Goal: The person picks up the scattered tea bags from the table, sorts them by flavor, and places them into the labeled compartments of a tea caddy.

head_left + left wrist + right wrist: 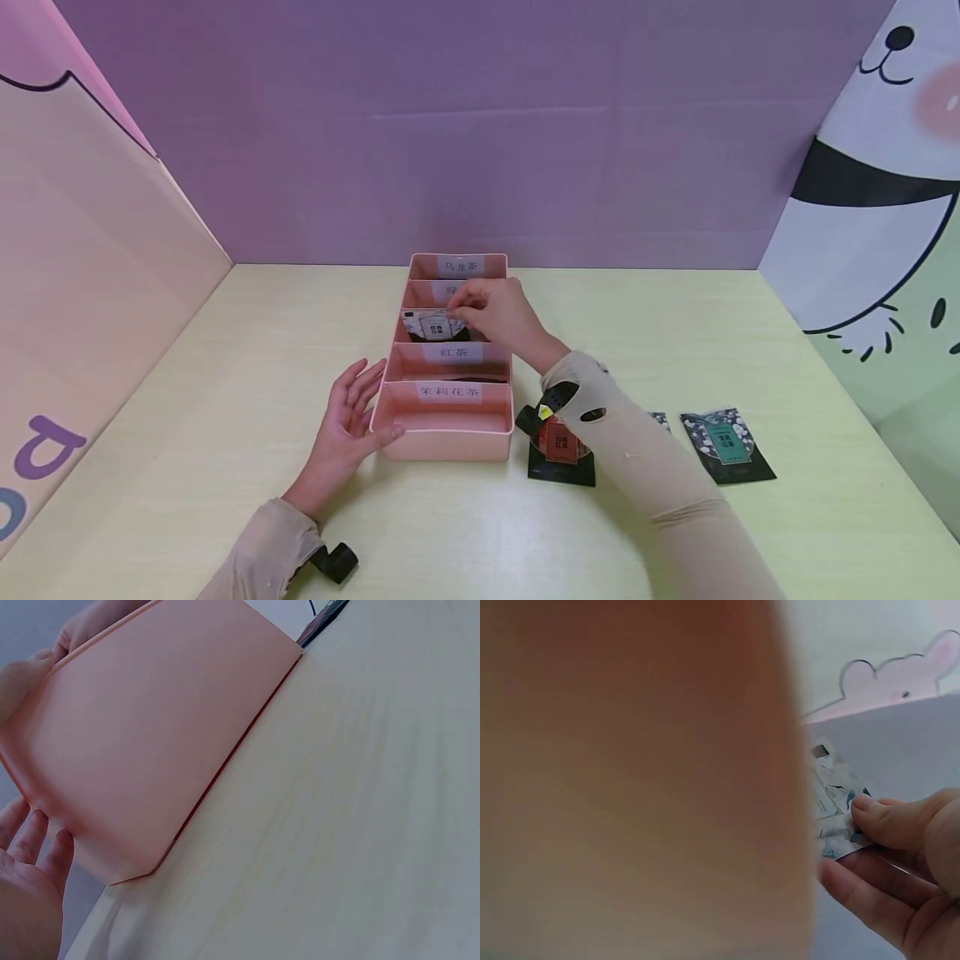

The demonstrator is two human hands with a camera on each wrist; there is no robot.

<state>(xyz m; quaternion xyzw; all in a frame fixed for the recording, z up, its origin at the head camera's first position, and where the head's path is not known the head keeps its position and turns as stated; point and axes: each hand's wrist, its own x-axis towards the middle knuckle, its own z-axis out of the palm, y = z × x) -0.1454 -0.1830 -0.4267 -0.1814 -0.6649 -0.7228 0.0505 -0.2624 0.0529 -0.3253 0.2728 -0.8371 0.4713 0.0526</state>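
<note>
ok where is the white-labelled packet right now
In the head view, the white-labelled packet is just left of centre, pinched by the right hand at the middle compartment of the pink box.

On the box (442, 448), 乌龙茶 is being displayed by the rear label (461, 266), 绿 by the partly covered label (447, 292), 红茶 by the second-from-front label (453, 353), 茉莉花茶 by the front label (450, 392); on the packet (428, 327), unreadably small lettering is being shown.
</note>
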